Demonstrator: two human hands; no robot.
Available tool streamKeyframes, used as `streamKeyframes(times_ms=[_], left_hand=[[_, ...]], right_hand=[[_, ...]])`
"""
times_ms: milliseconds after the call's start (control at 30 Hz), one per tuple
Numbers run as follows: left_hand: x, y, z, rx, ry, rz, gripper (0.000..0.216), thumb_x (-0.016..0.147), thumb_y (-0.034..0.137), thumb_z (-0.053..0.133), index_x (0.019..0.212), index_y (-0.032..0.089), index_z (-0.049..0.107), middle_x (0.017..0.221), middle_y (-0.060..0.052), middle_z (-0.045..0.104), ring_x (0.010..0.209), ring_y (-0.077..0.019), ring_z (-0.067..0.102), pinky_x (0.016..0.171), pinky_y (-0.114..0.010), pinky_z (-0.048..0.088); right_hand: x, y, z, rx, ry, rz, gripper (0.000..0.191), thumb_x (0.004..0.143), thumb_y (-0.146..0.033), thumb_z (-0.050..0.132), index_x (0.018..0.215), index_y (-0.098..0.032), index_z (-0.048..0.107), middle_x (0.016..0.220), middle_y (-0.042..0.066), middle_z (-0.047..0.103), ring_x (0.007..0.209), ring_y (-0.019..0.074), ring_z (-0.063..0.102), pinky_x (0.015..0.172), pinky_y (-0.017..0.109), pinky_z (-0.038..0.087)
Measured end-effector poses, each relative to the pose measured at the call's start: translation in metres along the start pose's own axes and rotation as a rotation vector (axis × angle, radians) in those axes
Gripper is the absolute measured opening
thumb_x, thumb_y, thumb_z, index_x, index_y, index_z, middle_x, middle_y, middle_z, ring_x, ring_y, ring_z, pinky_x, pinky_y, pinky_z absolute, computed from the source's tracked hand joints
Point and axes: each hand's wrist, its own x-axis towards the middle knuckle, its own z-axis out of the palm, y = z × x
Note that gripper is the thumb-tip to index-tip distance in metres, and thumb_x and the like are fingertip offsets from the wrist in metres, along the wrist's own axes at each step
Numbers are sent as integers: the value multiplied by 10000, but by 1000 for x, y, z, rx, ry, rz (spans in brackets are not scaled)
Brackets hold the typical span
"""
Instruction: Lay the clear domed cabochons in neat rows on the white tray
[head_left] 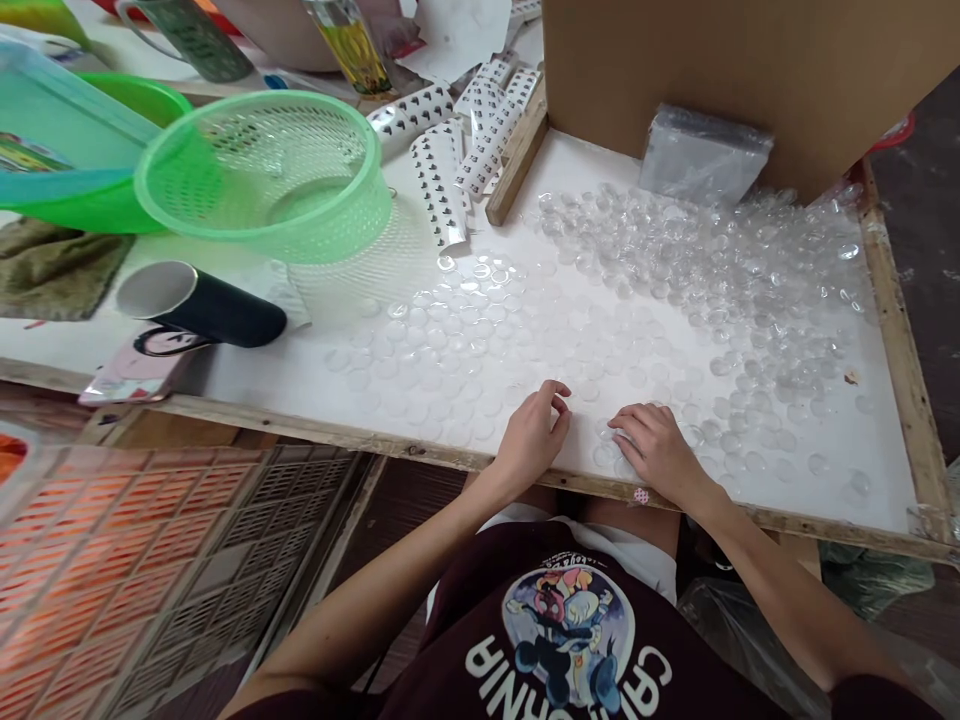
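floor, left: orange slatted crate (pixel 112 560) below the table edge, out of your reach path.
black cup (pixel 202 308): lying on its side, mouth facing left, on the near-left of the white board (pixel 270 375).
green colander (pixel 262 170): upright behind the cup, looks empty; parked clear of the spread.
sticker strips (pixel 450 150): curled rolls piled at the back, just left of a wooden batten.
clear domes (pixel 465 330): thin single layer across the board's middle and under both your hands; loose heap far right, up against the box.
left hand (pixel 532 430): at the near edge, fingers curled in, thumb meeting fingertips over the domes. Can't tell if a dome is pinched, since they're transparent.
right hand (pixel 656 445): just beside the left, palm down, fingers relaxed and spread, resting on several domes, gripping none.
plastic packet (pixel 705 150): leaning on the cardboard box (pixel 750 70).
wooden rim (pixel 904 350): raised edge, likely what keeps the domes from sliding off.
room: cluttered workbench, dark floor on the right.
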Motion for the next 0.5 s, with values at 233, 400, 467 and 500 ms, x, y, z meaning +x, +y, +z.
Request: streamKeyframes(times_ms=[233,400,467,500], left_hand=[[2,-9,-5,237,79,132,194,924,153,582,1114,195,575,1028,-79,663,976,-256,630,831,-387,529],[7,-16,-7,397,17,238,198,915,147,618,1109,172,587,1087,-103,674,1023,-290,601,880,-433,532],[7,-17,-6,406,-5,246,152,927,128,584,1073,166,603,1061,-108,680,1014,-290,599,869,-432,537],[7,-17,-6,391,-4,246,142,938,120,555,1061,167,610,1055,-110,682,1014,-287,600,867,-429,539]], right_hand=[[4,1,1,17,-9,-4,159,1001,-181,536,1097,-170,662,1067,97,701,999,244,635,856,397,413],[1,-5,3,26,-73,-32,175,958,-261,648,1108,-172,663,1087,105,694,1004,255,639,868,412,426],[0,-7,4,14,-99,-30,180,949,-253,657,1109,-169,664,1081,110,685,1003,257,634,857,407,439],[-1,-8,5,12,-105,-28,170,950,-239,650,1104,-169,665,1073,110,682,1003,256,631,853,405,446]])
